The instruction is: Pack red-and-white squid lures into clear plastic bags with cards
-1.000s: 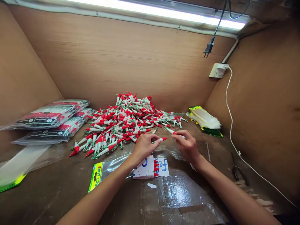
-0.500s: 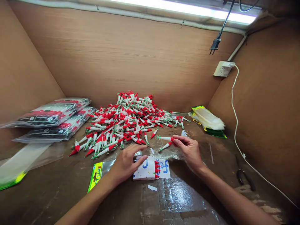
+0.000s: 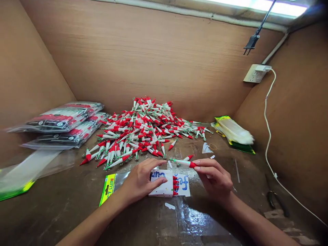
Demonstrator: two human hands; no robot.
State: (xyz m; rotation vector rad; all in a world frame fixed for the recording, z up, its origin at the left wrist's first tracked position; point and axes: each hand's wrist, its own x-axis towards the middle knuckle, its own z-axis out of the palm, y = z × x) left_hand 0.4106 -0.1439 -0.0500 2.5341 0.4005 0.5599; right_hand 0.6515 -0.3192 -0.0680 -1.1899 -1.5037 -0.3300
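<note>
Between thumb and fingers, my right hand (image 3: 215, 177) grips the red end of a red-and-white squid jig (image 3: 183, 163), its green hooks pointing left. My left hand (image 3: 143, 177) is curved with thumb and fingers apart, at the left side of a folded white card sleeve (image 3: 161, 186) with blue lettering. Several red jig tips (image 3: 175, 186) stick out of the sleeve's right end. Partly beneath my left forearm lies a clear bag with a yellow-green header (image 3: 109, 187). Another loose jig (image 3: 189, 158) rests just behind the held one.
A large heap of red-and-white jigs (image 3: 143, 130) lies at the back. Filled plastic bags (image 3: 61, 118) are stacked on the left, packaging bags (image 3: 235, 131) on the right. Pliers (image 3: 278, 201) lie far right, near a white cable (image 3: 268, 136). A black plug (image 3: 251, 42) hangs above.
My right hand has brought the jig slightly lower, and its fingers have turned around the red end. My left hand stays by the sleeve. The view has shifted a little.
</note>
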